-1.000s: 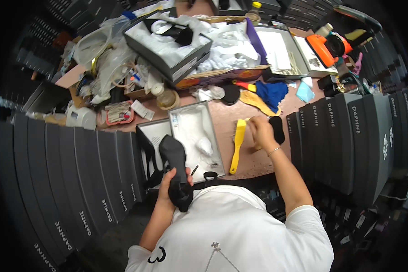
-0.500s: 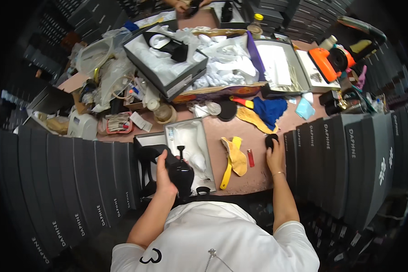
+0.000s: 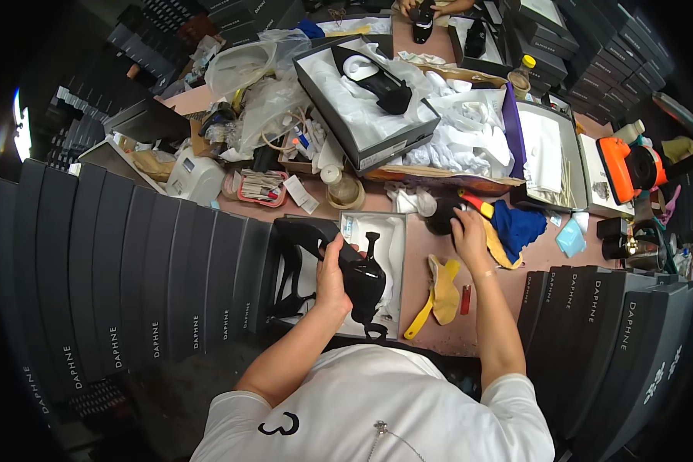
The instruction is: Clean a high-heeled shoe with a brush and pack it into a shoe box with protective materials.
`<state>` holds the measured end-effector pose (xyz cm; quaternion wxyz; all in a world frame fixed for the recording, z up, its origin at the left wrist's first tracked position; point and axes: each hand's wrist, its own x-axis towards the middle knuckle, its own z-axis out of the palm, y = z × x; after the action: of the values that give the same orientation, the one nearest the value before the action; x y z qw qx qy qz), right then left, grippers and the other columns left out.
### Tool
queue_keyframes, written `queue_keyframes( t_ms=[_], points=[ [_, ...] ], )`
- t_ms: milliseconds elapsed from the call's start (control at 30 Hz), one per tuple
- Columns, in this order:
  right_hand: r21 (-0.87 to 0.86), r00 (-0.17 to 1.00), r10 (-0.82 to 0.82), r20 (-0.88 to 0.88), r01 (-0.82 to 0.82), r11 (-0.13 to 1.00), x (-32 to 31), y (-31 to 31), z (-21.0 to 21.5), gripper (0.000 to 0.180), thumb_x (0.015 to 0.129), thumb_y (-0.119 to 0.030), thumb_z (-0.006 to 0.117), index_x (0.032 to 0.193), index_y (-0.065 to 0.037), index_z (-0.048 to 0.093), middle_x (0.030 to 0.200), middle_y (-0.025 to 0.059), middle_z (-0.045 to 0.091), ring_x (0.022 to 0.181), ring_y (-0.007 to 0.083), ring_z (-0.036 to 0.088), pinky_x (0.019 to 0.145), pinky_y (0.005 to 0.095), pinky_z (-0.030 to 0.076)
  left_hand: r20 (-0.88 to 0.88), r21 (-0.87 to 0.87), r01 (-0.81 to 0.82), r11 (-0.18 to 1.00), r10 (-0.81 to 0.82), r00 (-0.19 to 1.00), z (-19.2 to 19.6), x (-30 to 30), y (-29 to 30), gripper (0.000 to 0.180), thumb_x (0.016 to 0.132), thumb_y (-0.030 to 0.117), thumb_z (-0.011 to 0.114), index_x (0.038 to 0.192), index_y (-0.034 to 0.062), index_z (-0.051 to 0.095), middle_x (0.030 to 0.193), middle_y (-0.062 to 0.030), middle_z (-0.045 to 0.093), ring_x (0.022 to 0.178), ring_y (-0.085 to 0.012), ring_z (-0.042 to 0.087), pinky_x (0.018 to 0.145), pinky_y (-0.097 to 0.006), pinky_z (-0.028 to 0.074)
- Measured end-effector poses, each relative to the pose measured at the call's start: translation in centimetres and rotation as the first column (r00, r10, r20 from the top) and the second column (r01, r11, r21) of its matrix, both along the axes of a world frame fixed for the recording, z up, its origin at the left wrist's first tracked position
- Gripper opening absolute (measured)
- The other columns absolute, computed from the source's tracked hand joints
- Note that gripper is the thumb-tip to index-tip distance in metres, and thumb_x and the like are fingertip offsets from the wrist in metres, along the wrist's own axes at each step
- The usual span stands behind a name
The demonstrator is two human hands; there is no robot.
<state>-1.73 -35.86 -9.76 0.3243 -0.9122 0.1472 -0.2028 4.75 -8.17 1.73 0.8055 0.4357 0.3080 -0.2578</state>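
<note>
Black shoe (image 3: 366,282) lies in left hand (image 3: 333,282), clamped around it; right hand (image 3: 470,236) grip unclear.

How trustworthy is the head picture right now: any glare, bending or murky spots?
Head view: the stacked boxes on the left bow with the fisheye, and the corners fall to black; head view: a bright light flares near the left edge; head view: the black shoe in the left hand catches small glossy highlights, while its darkest parts lose detail.
</note>
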Motion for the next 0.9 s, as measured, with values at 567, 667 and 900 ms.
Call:
queue_keyframes(
  t_ms=[567,667,900],
  points=[
    [0.157,0.897,0.233,0.375,-0.309,0.938,-8.0,15.8,18.9,0.042,0.073,0.004,0.071,0.113,-0.003,0.062,0.090,0.0112,0.064,0.074,0.0291,0.058,0.066,0.0370,0.048,0.250,-0.173,0.307,0.936,-0.260,0.933,3.3,-1.8,3.5,0.040,0.089,0.038,0.051,0.092,-0.0005,0.058,0.075,-0.0143,0.063,0.069,-0.0236,0.064,0.066,-0.033,0.053],
    [0.008,0.752,0.508,0.421,-0.563,0.827,-6.4,18.4,18.8,0.043,0.074,0.001,0.071,0.115,-0.006,0.062,0.087,0.0091,0.063,0.071,0.0254,0.056,0.064,0.0355,0.046,0.287,-0.219,0.467,0.857,-0.401,0.870,2.9,-3.0,3.7,0.043,0.090,0.046,0.048,0.098,0.0043,0.056,0.079,-0.0110,0.064,0.071,-0.0208,0.063,0.069,-0.032,0.053],
    [0.520,0.949,0.127,0.289,-0.267,0.811,-8.0,18.9,18.9,0.048,0.080,0.006,0.066,0.126,0.000,0.054,0.096,0.0131,0.064,0.088,0.0197,0.064,0.079,0.0297,0.050,0.343,-0.159,0.479,0.863,-0.406,0.847,3.2,-3.1,4.9,0.046,0.089,0.046,0.048,0.098,0.0022,0.057,0.080,-0.0092,0.063,0.071,-0.0186,0.063,0.069,-0.029,0.053]
  ],
)
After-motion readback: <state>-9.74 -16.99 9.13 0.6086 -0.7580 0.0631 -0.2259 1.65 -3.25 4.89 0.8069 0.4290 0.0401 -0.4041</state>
